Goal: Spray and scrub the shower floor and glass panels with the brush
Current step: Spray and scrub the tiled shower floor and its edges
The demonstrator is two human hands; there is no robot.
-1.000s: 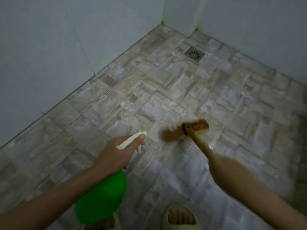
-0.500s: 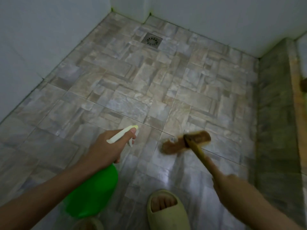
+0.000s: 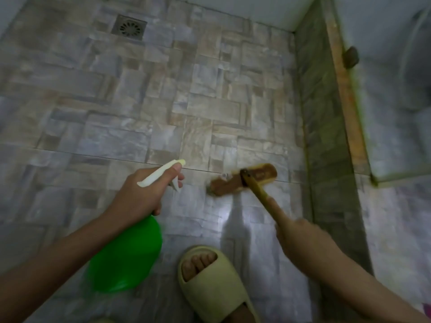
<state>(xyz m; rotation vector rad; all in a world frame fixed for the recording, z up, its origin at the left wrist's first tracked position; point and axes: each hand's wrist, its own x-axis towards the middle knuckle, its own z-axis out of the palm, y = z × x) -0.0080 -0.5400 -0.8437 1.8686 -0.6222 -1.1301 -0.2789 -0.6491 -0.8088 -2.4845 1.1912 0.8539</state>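
Note:
My left hand [image 3: 137,197] grips the neck of a green spray bottle [image 3: 126,255] with a cream trigger head, its nozzle pointing forward over the stone-pattern shower floor [image 3: 140,113]. My right hand [image 3: 300,238] holds the wooden handle of a brown scrub brush [image 3: 245,179], index finger stretched along the handle. The brush head lies on the floor tiles just right of the nozzle. A glass panel [image 3: 391,101] stands at the right behind a raised tiled curb [image 3: 326,136].
A square floor drain [image 3: 129,27] sits at the far left. White walls close the back. My foot in a cream slipper [image 3: 214,285] stands on the floor between my arms. A dark fitting [image 3: 350,57] sticks out at the glass edge.
The view has swung right and down, bringing the curb and glass panel into sight. The brush head stays on the floor ahead of my right hand; the bottle stays gripped.

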